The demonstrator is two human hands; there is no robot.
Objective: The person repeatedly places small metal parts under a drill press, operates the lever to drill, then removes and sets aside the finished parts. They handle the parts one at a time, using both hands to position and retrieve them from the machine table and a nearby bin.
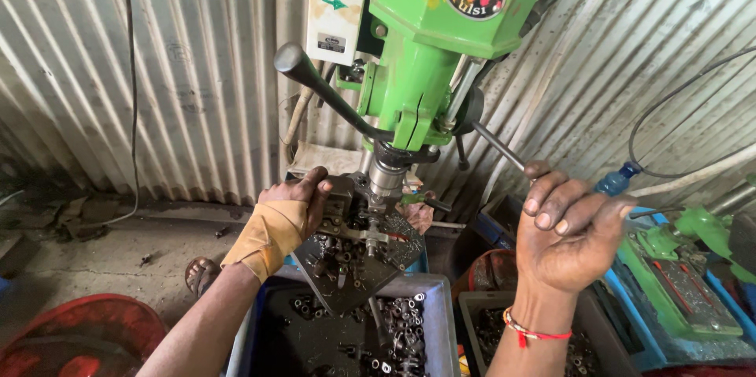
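Green paint covers the head of the drill press (441, 22), which stands against a wall of corrugated metal sheet (173, 70) with its spindle (386, 176) pointing down at the work table (354, 267). On that dark, oily table the left hand (295, 204), its wrist and palm wrapped in tan cloth, is curled around a small dark metal block (339, 196) just beside the spindle, fingers closed over the top edge and holding it in place. Small metal sleeves lie scattered over the table near the block. The right hand (571, 231) is raised to the right of the machine, its fingers folded around the end of a thin feed lever (500, 147) that runs back to the hub at the side of the green head; the grip is closed, the knuckles toward the camera, and a red thread band sits on the wrist. A second feed lever with a black knob (295, 62) sticks out to the upper left, touched by neither hand. Below the table stands a blue crate (441, 322) holding many small metal sleeves, and to its right a grey crate (472, 314) with more dark parts. A red tub (94, 330) sits at the lower left on the floor, and a sandalled foot shows near it
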